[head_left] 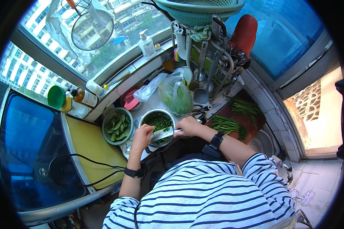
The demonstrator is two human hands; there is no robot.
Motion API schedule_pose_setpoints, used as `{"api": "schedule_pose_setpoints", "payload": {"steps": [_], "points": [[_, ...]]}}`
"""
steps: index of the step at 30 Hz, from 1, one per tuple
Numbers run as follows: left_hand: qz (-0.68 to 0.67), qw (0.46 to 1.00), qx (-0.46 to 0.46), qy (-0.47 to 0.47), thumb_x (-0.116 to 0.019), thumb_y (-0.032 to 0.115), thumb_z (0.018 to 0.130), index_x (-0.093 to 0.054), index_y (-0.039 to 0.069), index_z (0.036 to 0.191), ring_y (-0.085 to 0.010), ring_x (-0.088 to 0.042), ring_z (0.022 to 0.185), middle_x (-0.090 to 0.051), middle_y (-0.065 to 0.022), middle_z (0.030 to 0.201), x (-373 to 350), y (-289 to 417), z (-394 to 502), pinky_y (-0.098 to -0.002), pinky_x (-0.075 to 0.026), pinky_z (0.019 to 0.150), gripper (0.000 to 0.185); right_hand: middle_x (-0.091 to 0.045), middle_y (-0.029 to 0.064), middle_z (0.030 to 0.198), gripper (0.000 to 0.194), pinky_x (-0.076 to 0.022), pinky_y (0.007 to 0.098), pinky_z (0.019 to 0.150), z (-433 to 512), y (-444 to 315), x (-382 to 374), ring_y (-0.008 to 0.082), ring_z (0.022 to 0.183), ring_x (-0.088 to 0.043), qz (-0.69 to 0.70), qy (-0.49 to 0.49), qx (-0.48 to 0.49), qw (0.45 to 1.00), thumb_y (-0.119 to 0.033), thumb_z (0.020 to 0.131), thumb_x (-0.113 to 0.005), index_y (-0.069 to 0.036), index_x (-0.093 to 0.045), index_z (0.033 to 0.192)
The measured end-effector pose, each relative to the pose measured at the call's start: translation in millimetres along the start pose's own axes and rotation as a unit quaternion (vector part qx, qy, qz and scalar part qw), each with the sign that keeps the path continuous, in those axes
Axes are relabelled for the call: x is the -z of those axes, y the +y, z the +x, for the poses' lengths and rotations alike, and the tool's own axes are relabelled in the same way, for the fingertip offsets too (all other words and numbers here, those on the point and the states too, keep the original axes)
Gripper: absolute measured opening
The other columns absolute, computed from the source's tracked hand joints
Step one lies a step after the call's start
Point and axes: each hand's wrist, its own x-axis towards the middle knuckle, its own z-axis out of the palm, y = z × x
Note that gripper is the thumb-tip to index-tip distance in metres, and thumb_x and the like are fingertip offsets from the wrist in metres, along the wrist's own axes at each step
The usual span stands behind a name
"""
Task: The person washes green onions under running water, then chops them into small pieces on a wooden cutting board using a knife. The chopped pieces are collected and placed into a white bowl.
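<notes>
My right hand [188, 126] is closed round the handle of a broad kitchen knife [161, 134], whose blade lies flat-looking over a round metal pot [142, 116]. Chopped green herbs or chives [160, 119] fill much of the pot, and some bits cling to the blade. My left hand [143, 136] is at the pot's left rim, its fingertips bunched near the blade's far end; whether they pinch anything cannot be seen. Long green chives [225, 123] lie in bunches on a reddish-brown cutting board [248, 130] to the right.
A green colander [104, 130] of leaves stands left of the pot. Behind are a clear plastic bag of greens [176, 98], a pink container [130, 100] and black-handled scissors [200, 114]. A utensil rack [226, 61] stands at back right; a metal sink [261, 143] is right.
</notes>
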Motion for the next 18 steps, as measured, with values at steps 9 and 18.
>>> {"api": "schedule_pose_setpoints", "payload": {"steps": [9,18], "points": [[0.05,0.995,-0.023,-0.082,-0.067,0.007,0.08,-0.073,0.006,0.093,-0.0323,-0.065,0.082,-0.066,-0.0125,0.087,-29,2,21,-0.0396,-0.051,0.072,0.014,-0.068,0.0158,0.077,0.046,-0.0507,0.0455,0.069,13,-12,6,0.0355,0.078,-0.067,-0.012,-0.023,0.015,1.0,-0.057,0.079,-0.066,-0.012,-0.072,0.089],[-0.037,0.995,-0.048,-0.084,-0.068,0.003,0.079,-0.073,0.002,0.09,-0.0308,-0.065,0.078,-0.067,-0.0135,0.082,-20,0,17,-0.0365,-0.052,0.07,0.012,-0.069,0.0158,0.079,0.046,-0.0509,0.045,0.071,17,-10,6,0.0351,0.08,-0.067,-0.01,-0.027,-0.005,1.0,-0.056,0.079,-0.067,-0.014,-0.074,0.094]]}}
